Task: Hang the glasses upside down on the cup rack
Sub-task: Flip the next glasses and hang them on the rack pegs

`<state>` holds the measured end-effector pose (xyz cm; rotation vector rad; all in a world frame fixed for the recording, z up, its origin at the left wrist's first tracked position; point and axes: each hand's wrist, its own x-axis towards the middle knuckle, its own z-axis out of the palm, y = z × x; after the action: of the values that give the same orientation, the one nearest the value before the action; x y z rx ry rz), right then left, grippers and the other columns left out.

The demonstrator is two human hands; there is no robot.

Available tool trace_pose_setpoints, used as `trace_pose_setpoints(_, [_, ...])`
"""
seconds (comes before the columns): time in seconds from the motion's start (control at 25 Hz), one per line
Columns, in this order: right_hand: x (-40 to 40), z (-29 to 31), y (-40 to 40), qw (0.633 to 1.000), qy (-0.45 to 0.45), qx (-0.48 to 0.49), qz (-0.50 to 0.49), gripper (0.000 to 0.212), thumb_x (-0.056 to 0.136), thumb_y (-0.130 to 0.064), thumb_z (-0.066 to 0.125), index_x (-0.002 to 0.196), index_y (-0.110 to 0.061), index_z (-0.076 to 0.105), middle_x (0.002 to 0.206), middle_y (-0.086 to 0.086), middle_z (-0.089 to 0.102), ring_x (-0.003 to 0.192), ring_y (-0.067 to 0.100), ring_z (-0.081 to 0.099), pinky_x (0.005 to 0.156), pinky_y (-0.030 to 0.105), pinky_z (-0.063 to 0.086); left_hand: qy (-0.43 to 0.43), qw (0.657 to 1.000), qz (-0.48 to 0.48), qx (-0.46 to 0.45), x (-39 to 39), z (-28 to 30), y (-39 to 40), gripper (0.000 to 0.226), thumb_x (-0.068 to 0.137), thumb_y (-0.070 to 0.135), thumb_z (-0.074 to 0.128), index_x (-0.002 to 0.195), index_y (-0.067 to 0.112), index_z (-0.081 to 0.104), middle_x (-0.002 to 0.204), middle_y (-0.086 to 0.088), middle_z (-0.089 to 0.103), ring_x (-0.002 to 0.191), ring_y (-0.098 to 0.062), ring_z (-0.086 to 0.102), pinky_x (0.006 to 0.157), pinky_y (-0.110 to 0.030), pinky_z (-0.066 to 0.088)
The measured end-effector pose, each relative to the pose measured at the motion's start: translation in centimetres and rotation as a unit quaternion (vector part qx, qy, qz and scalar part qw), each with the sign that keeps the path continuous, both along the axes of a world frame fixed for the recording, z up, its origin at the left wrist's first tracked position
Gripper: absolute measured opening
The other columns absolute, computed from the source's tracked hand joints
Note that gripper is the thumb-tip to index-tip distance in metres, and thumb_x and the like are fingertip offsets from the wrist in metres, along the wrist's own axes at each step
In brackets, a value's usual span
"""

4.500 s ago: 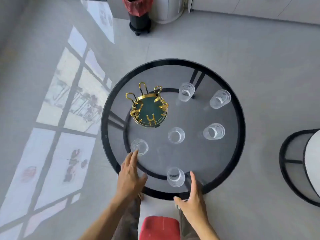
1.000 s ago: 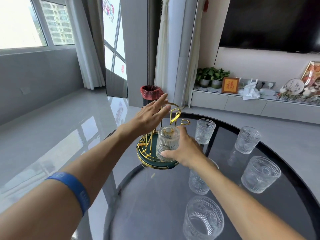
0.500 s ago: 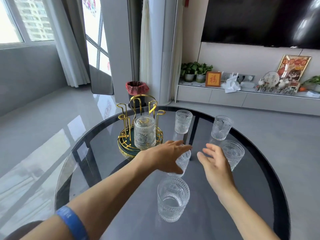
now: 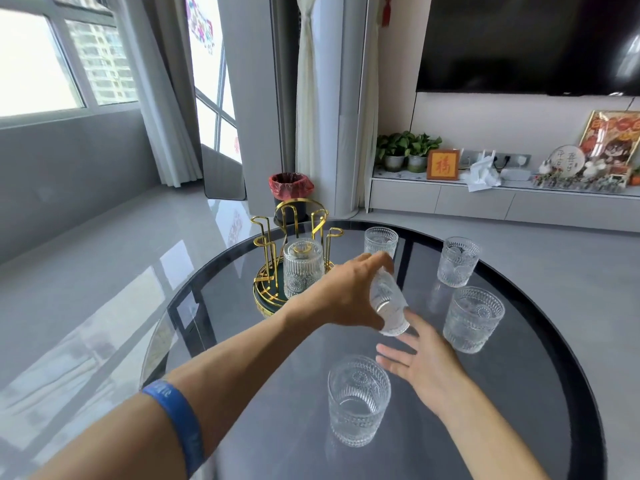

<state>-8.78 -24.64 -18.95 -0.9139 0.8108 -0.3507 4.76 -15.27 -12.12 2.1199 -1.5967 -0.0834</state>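
Centre frame, round dark glass table (image 4: 519, 427): six ribbed clear glasses; four upright, one inverted on gold wire cup rack (image 4: 277, 271), one tilted glass (image 4: 388, 306) gripped by left hand (image 4: 346, 296), mouth lower right; right hand (image 4: 426, 362) fingers spread beneath

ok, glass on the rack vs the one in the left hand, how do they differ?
The glass on the rack is fully upside down, base up, over a gold prong; the held glass is tilted in mid-air, apparently mid-flip. The glass on the rack is untouched, while the left hand grips the held glass. Both are the same clear embossed tumbler.
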Motion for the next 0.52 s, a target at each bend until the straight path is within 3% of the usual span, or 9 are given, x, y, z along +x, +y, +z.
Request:
trace_pose_setpoints(0.12, [1.1,2.1,-0.1,0.976,-0.160,0.134,0.055,0.060,0.085,-0.051,0.064,0.129,-0.010,0.057,0.127,0.024,0.064,0.104,0.043,0.069,0.084,0.048,0.058,0.079,0.986,-0.001,-0.148,0.5,1.3,1.4,0.077,0.057,0.028,0.092,0.120,0.021,0.047,0.115,0.002,0.058,0.094,-0.016,0.060,0.080,-0.028,0.054])
trace_pose_setpoints(0.24, [3.2,5.2,0.0,0.967,-0.216,0.127,0.043,0.058,0.082,-0.049,0.068,0.122,-0.008,0.059,0.108,0.024,0.072,0.082,0.032,0.074,0.075,0.041,0.061,0.093,0.981,-0.018,-0.169,1.7,2.2,2.2,0.071,0.065,0.043,0.087,0.121,0.024,0.048,0.117,0.010,0.056,0.105,-0.006,0.058,0.085,-0.017,0.048])
trace_pose_setpoints(0.32, [4.9,7.0,-0.2,0.979,-0.191,0.075,0.005,0.053,0.080,-0.047,0.070,0.118,-0.011,0.059,0.109,0.023,0.071,0.084,0.032,0.072,0.073,0.041,0.061,0.127,0.980,-0.004,-0.154,3.6,3.4,2.7,0.056,0.078,0.061,0.069,0.122,0.030,0.052,0.120,0.013,0.061,0.110,0.004,0.057,0.091,-0.018,0.047])
trace_pose_setpoints(0.36, [5.9,7.7,-0.6,0.984,-0.175,0.035,-0.017,0.051,0.080,-0.046,0.071,0.119,-0.014,0.059,0.114,0.021,0.069,0.090,0.033,0.071,0.075,0.042,0.060,0.124,0.981,0.019,-0.150,5.2,4.0,2.9,0.054,0.085,0.066,0.057,0.126,0.032,0.055,0.125,0.011,0.063,0.114,0.002,0.057,0.096,-0.025,0.047])
trace_pose_setpoints(0.44, [7.8,9.1,-1.5,0.986,-0.139,-0.078,-0.060,0.052,0.080,-0.042,0.073,0.124,-0.022,0.056,0.121,0.013,0.066,0.100,0.033,0.070,0.077,0.043,0.060,0.019,0.989,0.086,-0.117,8.8,4.8,3.4,0.062,0.094,0.065,0.038,0.141,0.026,0.049,0.146,-0.001,0.054,0.130,-0.013,0.050,0.110,-0.041,0.040])
trace_pose_setpoints(0.52, [9.6,10.2,-2.1,0.969,-0.108,-0.207,-0.080,0.054,0.078,-0.041,0.075,0.125,-0.030,0.052,0.127,0.005,0.062,0.105,0.030,0.067,0.078,0.042,0.060,-0.096,0.985,0.139,-0.042,11.7,4.5,4.0,0.071,0.098,0.062,0.026,0.153,0.018,0.035,0.161,-0.006,0.033,0.148,-0.022,0.030,0.120,-0.043,0.021])
